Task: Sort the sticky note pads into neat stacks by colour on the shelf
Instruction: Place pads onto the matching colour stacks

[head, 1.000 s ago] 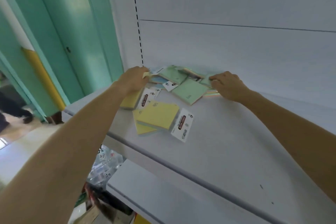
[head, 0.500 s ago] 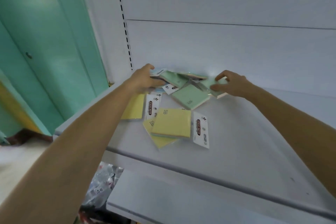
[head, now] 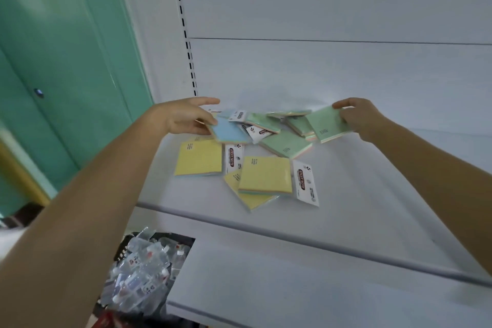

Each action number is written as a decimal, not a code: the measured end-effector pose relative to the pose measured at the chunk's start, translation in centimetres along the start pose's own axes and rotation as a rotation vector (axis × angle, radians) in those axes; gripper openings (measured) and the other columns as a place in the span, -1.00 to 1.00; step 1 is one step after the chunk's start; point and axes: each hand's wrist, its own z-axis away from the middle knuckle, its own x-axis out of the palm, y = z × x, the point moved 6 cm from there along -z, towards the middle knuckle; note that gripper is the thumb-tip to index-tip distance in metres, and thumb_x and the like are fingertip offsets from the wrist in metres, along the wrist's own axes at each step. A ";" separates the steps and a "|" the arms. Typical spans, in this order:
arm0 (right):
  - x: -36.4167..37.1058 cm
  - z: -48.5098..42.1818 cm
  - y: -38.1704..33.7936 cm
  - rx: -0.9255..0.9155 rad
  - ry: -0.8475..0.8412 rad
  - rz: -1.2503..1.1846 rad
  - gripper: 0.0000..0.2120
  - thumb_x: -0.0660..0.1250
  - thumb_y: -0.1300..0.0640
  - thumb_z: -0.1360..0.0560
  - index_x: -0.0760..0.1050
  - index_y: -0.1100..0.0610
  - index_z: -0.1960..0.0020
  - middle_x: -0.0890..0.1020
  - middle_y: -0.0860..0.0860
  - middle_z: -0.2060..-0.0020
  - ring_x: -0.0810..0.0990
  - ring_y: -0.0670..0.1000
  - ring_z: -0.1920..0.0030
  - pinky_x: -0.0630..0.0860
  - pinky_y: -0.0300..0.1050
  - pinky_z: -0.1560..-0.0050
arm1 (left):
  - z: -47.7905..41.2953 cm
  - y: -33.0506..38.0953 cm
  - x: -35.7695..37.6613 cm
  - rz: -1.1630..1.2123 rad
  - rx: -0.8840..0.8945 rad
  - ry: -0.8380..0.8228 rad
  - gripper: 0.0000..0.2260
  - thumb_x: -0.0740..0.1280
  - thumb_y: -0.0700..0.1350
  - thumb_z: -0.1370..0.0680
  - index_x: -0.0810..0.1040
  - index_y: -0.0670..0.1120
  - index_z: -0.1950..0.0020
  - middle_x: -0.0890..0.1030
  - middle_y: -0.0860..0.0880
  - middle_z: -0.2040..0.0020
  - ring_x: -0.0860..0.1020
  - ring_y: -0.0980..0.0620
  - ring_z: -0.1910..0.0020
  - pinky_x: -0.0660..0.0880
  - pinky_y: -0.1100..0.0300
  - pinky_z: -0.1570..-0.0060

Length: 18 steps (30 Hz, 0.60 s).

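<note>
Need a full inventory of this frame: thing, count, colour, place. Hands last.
blue pad: one, blue top, held at left of pile
green pad: one, green top, held at right of pile
green pads: several, exact count unclear, jumbled at back of shelf
yellow pads: three, front of pile, two overlapping
shelf: one, white, under pads
lower shelf: one, white, below
door: teal, far left
clear packets: heap, bottom left
left hand: gripping blue pad
right hand: gripping green pad
</note>
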 end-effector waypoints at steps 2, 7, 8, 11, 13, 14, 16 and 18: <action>0.0 0.5 -0.2 0.019 0.029 -0.016 -0.62 0.08 0.38 -0.47 0.52 0.15 -0.16 0.43 0.08 0.02 0.43 0.06 0.10 0.36 -0.31 0.35 | 0.8 0.1 -0.4 -0.043 0.012 -0.022 -0.57 0.21 -0.39 -0.51 0.43 0.04 -0.25 0.52 -0.08 0.03 0.53 0.02 0.11 0.63 0.29 0.28; -0.4 1.8 -0.5 -0.014 0.083 -0.129 -0.56 0.07 0.42 -0.44 0.51 0.15 -0.20 0.46 0.05 -0.04 0.42 0.04 -0.01 0.43 -0.17 0.04 | 2.3 0.0 -0.8 0.005 0.071 -0.005 -0.65 0.18 -0.36 -0.51 0.47 0.08 -0.09 0.50 -0.04 0.11 0.52 0.03 0.18 0.58 0.24 0.16; -0.5 2.2 -0.4 -0.025 0.087 -0.145 -0.55 0.08 0.42 -0.44 0.51 0.15 -0.21 0.46 0.04 -0.05 0.42 0.03 -0.02 0.41 -0.17 -0.01 | 2.5 0.0 -0.6 0.042 0.093 0.003 -0.66 0.19 -0.35 -0.51 0.47 0.09 -0.06 0.49 -0.03 0.12 0.51 0.03 0.20 0.59 0.28 0.26; -1.6 3.7 0.1 -0.036 0.108 -0.218 -0.55 0.08 0.43 -0.45 0.47 0.15 -0.25 0.44 0.03 -0.07 0.42 0.02 -0.05 0.41 -0.15 -0.07 | 2.6 0.5 1.0 0.194 0.169 0.003 -0.65 0.19 -0.36 -0.51 0.45 0.09 -0.05 0.47 -0.02 0.11 0.51 0.02 0.19 0.58 0.33 0.39; -2.6 4.7 0.7 -0.037 0.110 -0.266 -0.55 0.09 0.44 -0.45 0.45 0.16 -0.26 0.44 0.05 -0.07 0.42 0.03 -0.05 0.42 -0.14 -0.06 | 2.3 1.4 2.8 0.261 0.213 -0.018 -0.59 0.18 -0.39 -0.50 0.41 0.09 -0.15 0.45 -0.04 0.07 0.50 0.00 0.15 0.62 0.28 0.33; -3.3 5.2 1.1 -0.041 0.107 -0.280 -0.55 0.10 0.44 -0.45 0.45 0.17 -0.27 0.44 0.05 -0.07 0.42 0.04 -0.05 0.42 -0.13 -0.05 | 2.2 1.9 4.0 0.275 0.229 -0.037 -0.57 0.17 -0.40 -0.50 0.40 0.09 -0.18 0.45 -0.05 0.07 0.50 -0.01 0.14 0.62 0.26 0.30; -4.9 6.3 2.0 -0.055 0.095 -0.295 -0.55 0.10 0.44 -0.46 0.43 0.17 -0.28 0.43 0.05 -0.09 0.43 0.04 -0.04 0.41 -0.12 -0.03 | 1.9 3.0 6.9 0.279 0.243 -0.092 -0.61 0.16 -0.41 -0.51 0.43 0.03 -0.16 0.45 -0.05 0.04 0.51 0.00 0.10 0.62 0.25 0.26; -7.1 7.3 3.1 -0.068 0.101 -0.299 -0.55 0.11 0.44 -0.46 0.43 0.16 -0.28 0.43 0.05 -0.10 0.42 0.04 -0.02 0.37 -0.09 0.00 | 1.8 4.0 10.3 0.257 0.245 -0.139 -0.69 0.17 -0.42 -0.52 0.49 -0.03 -0.04 0.45 -0.04 0.03 0.52 0.01 0.09 0.63 0.26 0.32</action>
